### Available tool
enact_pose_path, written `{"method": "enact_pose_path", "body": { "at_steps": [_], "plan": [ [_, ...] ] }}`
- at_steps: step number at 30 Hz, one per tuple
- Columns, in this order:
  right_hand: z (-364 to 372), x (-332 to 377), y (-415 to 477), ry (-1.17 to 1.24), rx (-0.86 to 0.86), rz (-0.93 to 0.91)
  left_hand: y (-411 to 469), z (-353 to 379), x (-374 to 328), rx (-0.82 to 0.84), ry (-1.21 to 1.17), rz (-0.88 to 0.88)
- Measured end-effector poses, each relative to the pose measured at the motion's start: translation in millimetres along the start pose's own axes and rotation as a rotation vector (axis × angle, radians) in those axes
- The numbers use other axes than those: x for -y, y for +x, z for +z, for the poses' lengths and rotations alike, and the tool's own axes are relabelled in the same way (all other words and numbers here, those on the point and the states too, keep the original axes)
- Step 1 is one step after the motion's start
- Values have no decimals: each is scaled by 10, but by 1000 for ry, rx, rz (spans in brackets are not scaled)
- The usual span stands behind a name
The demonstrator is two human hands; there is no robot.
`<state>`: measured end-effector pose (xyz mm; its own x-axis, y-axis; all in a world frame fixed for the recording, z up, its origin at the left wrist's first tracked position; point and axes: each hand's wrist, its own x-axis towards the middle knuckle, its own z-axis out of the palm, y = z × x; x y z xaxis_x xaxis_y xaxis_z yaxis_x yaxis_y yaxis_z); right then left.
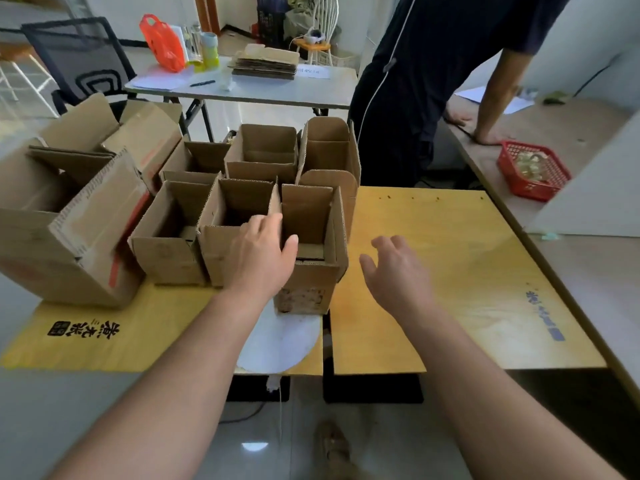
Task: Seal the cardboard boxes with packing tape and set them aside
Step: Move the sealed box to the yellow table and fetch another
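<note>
On the table [450, 258], all boxes [259, 157] are seen untaped; one box [308, 271] is gripped at its flap by the left hand [263, 254], while the right hand [398, 275] is held empty, fingers spread.

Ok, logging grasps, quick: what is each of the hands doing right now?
Left hand: pinching the left wall of the nearest open box.
Right hand: open, holding nothing.

Bright, even daylight all round for us, strongest toward the back left, and the glossy floor [263, 114] beyond the boxes washes out to white. We catch a small glint on it by our feet, and a pale sheen on the yellow tabletop [485, 258]. Shadows inside the cardboard boxes [239, 206] are soft. The left hand [261, 251] blurs at the fingertips. The frame's edges bow, and the background is soft.
</note>
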<state>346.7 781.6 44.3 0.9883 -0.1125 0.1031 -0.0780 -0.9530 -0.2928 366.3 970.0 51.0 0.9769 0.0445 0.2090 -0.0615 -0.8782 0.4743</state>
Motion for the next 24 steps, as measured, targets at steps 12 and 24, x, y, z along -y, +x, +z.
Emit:
{"method": "enact_pose_path", "body": {
  "at_steps": [12,24],
  "plan": [
    [-239,-1003,-937,-89,-21,273,-651,806,-970,390,-48,369],
    [-713,-2379,-2050,-142,24,455,-1466,1599,-2222,599,91,558]
  ]
}}
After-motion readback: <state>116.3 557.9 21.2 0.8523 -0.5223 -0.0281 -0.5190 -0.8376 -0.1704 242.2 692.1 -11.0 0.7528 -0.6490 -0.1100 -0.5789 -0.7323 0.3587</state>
